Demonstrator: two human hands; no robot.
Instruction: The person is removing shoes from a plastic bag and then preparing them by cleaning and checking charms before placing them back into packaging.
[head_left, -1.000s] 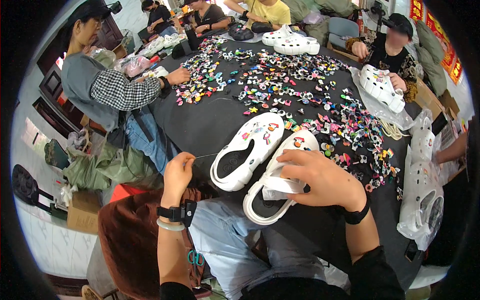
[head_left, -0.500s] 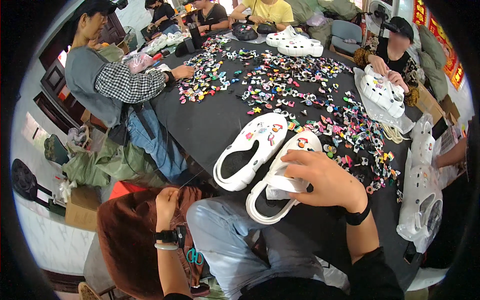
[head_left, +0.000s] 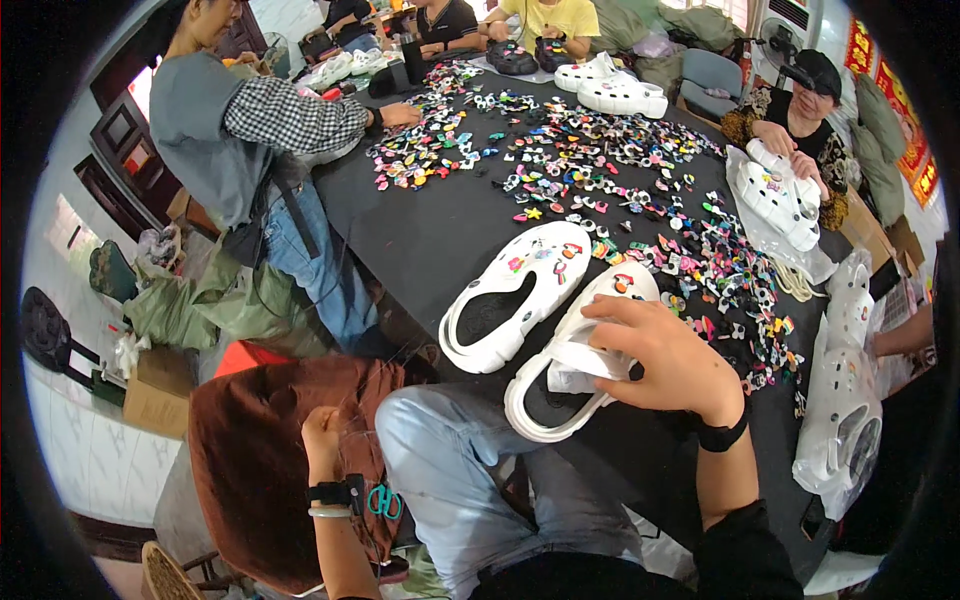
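Observation:
Two white clogs lie side by side near the table's front edge, toes pointing away from me. The left clog carries several small charms on its toe. On the right clog, a red-and-white charm shows near the toe. My right hand reaches over this clog, its fingers closed around the white strap, which partly hides the opening. My left hand hangs low beside my knee, above a brown cloth-covered seat. Its fingers are curled, and what they hold, if anything, is hidden.
Many loose colourful charms spread over the black table. Bagged white clogs lie at the right edge. Teal scissors hang beside my knee. Other people work around the table; one handles a white clog.
My left hand has dropped lower and a little closer to me. The right hand keeps its hold on the right clog. The whole view has shifted slightly.

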